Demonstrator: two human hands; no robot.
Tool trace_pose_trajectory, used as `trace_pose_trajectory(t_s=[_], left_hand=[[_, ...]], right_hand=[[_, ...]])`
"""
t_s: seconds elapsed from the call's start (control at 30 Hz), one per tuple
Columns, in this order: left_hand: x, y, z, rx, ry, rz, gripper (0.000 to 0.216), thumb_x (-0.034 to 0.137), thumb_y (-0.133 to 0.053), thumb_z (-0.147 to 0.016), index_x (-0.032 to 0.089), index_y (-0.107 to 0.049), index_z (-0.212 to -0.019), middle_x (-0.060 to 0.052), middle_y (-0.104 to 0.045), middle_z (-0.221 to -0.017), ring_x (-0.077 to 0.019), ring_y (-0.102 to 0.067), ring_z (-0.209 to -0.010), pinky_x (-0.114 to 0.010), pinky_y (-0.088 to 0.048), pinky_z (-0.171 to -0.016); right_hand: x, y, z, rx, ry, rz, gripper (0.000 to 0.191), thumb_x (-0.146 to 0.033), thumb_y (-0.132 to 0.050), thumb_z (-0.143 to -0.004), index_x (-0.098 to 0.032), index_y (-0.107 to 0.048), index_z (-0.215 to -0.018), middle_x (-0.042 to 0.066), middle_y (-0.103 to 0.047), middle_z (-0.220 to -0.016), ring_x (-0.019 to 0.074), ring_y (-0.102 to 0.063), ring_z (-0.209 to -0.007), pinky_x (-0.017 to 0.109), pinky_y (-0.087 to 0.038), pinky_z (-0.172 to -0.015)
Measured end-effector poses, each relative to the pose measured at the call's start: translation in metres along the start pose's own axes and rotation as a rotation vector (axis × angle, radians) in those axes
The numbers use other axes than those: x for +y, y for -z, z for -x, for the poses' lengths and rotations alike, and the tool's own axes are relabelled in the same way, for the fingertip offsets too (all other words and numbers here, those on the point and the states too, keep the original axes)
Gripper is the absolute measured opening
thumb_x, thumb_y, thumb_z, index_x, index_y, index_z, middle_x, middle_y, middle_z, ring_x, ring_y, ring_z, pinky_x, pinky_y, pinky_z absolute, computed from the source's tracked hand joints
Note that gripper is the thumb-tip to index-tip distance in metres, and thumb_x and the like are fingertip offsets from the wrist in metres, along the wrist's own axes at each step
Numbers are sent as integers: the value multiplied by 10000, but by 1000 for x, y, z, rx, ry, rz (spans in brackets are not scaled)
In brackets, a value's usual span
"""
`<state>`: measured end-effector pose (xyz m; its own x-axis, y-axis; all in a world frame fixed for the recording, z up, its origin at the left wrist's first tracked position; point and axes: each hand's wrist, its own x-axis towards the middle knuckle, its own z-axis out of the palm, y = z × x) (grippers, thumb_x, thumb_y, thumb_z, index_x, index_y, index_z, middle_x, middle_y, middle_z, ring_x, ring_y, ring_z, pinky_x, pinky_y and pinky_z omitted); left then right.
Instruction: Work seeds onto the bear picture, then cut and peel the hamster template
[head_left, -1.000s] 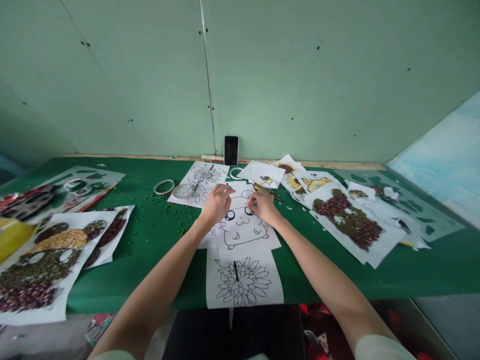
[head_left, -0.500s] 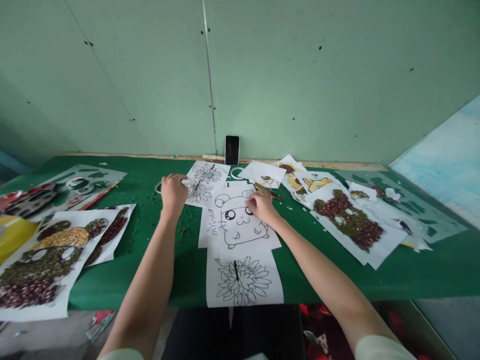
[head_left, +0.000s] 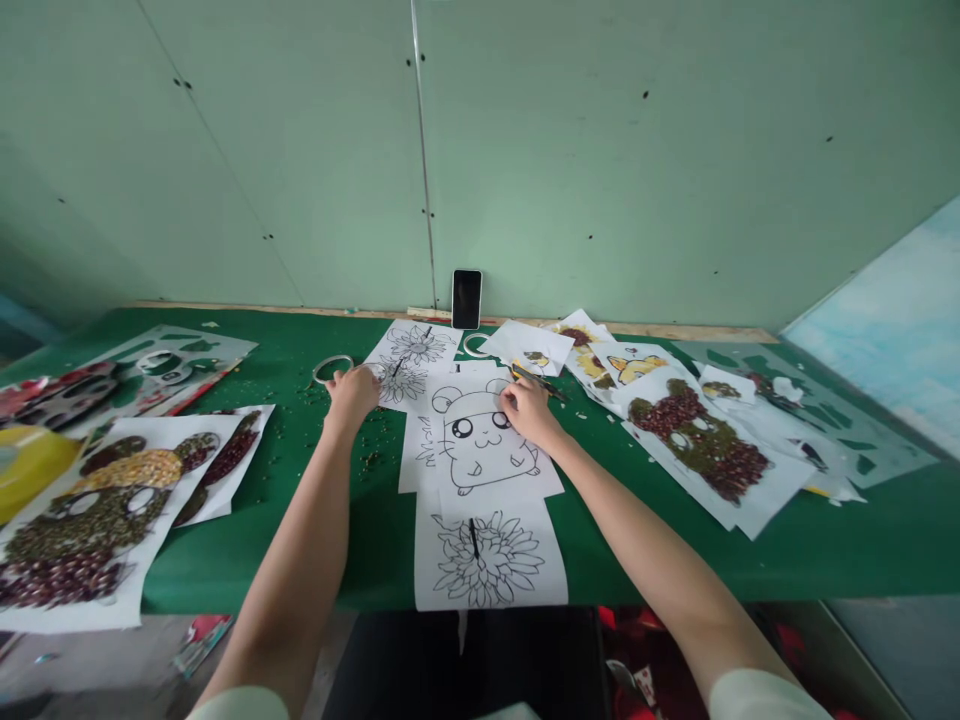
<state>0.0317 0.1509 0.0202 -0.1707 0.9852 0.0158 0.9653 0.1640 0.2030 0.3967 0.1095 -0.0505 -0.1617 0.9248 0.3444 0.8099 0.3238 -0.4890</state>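
Note:
My left hand (head_left: 352, 398) is low over the table beside a ring-shaped roll of tape (head_left: 324, 372), at the left edge of a sheet with two flower drawings (head_left: 409, 362). Its fingers are bent and mostly hidden behind the back of the hand, so I cannot tell whether they hold anything. My right hand (head_left: 528, 408) rests on the upper right of a hamster line drawing (head_left: 480, 455). Its fingertips are pressed together; what they pinch, if anything, is too small to make out. Under the hamster sheet lie more papers, including a large flower drawing (head_left: 491, 565) at the front.
A phone (head_left: 466, 299) leans upright against the wall. A second tape ring (head_left: 475, 345) and a dark pen-like tool (head_left: 541, 381) lie behind the sheets. Bean pictures stand out on the left (head_left: 90, 530) and right (head_left: 705, 440). Loose seeds (head_left: 371, 458) are scattered on the green cloth.
My left hand has come down slightly, and more of the tape ring shows behind it. My right hand stays at nearly the same spot on the hamster drawing.

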Motion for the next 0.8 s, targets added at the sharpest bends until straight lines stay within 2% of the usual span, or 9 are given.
trace_pose_trajectory(t_s=[0.07,0.13,0.17,0.23,0.33,0.43,0.57,0.67,0.8], left_hand=[[4,5,3,44,16,52,173,188,-624,-918,144,-736,-1042,-281,-742,-1259,-507,-556,-1324,-645,-391,-1075],[11,13,6,131,-18,133,198,147,-569,-936,153,-705,-1081,-258,-753,-1222,-481,-557,-1308,-630,-387,-1066],[16,17,8,190,-75,186,212,132,-527,-956,165,-688,-1090,-228,-763,-1188,-450,-568,-1286,-609,-391,-1069],[28,23,13,289,-280,306,221,134,-457,-1008,202,-662,-1055,-152,-775,-1114,-369,-602,-1210,-552,-398,-1093],[50,21,23,375,-540,437,168,162,-499,-1030,232,-638,-966,-95,-751,-1052,-306,-623,-1122,-493,-429,-1092],[71,9,37,315,-732,492,176,136,-526,-1028,230,-642,-935,-82,-719,-1011,-282,-627,-1075,-476,-460,-1063],[91,-5,54,197,-867,498,202,155,-498,-1065,234,-654,-965,-83,-718,-1022,-272,-618,-1058,-477,-479,-1054],[99,-11,62,122,-944,505,224,169,-468,-1091,236,-660,-996,-84,-721,-1022,-267,-621,-1045,-468,-498,-1034],[105,-16,69,88,-990,548,210,178,-488,-1102,231,-674,-1019,-74,-722,-1000,-251,-636,-1010,-456,-520,-1008]], right_hand=[[-1,0,0,4,-1,6,157,-260,-595,-1029,-234,-698,-913,106,-681,-1049,342,-591,-1227,489,-415,-1053],[-2,0,1,4,-7,16,152,-264,-596,-1028,-231,-704,-925,110,-687,-1063,335,-598,-1193,485,-421,-1045],[-2,1,1,3,-12,20,147,-264,-600,-1026,-230,-706,-929,113,-691,-1075,334,-600,-1186,482,-425,-1039],[-3,2,1,1,-18,18,138,-261,-603,-1022,-228,-704,-933,118,-697,-1096,335,-605,-1190,473,-438,-1023],[-5,6,0,31,0,-28,108,-255,-596,-1024,-224,-699,-1026,115,-697,-1090,325,-631,-1154,463,-466,-1004],[-12,12,0,104,62,-122,247,-296,-607,-1038,-218,-652,-1268,110,-686,-1096,307,-652,-1090,469,-493,-1026],[-27,27,3,142,143,-172,424,-374,-601,-1088,-235,-565,-1487,109,-681,-1115,301,-658,-1045,478,-483,-1074],[-35,38,7,98,218,-88,387,-406,-556,-1131,-284,-614,-1493,110,-700,-1111,328,-646,-1117,497,-449,-1089],[-36,43,10,98,278,-48,324,-395,-489,-1157,-296,-715,-1367,112,-727,-1124,341,-634,-1175,505,-437,-1078]])
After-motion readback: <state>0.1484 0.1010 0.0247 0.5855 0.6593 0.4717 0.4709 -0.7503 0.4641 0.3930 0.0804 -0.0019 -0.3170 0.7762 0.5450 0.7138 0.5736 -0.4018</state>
